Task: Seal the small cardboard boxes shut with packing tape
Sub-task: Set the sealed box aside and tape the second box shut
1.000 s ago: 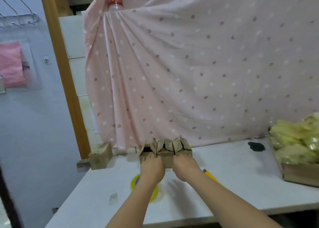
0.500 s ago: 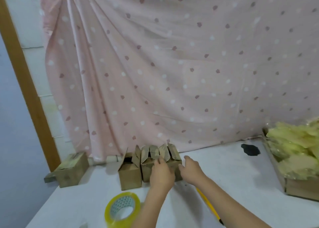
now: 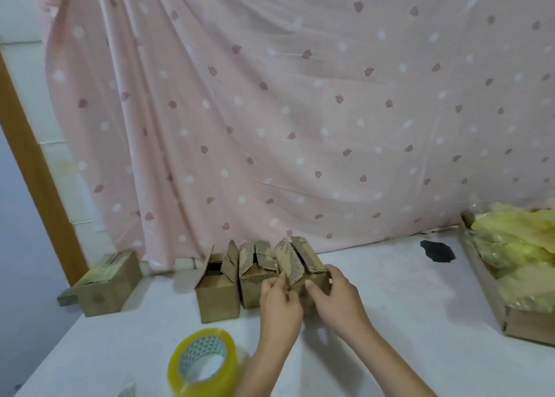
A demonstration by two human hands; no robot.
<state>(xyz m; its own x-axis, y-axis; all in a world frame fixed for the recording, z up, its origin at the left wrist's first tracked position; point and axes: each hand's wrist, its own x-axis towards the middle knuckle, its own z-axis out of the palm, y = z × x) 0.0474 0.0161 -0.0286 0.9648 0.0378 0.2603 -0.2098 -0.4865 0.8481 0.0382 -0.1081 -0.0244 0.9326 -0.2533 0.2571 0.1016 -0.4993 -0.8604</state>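
Three small cardboard boxes stand in a row on the white table, flaps up: a left box, a middle box and a right box. My left hand pinches a flap of the right box. My right hand grips that box's right side. A roll of yellowish packing tape lies near the table's front edge, left of my left arm. A closed cardboard box sits apart at the far left.
A pink dotted cloth hangs behind the table. At the right stands a cardboard tray filled with yellow plastic packets. A dark patch marks the table near it. A wooden post rises at the left.
The camera has tilted down and come closer. Both hands shifted from the row's front to the rightmost box, and my left hand now pinches its flap.
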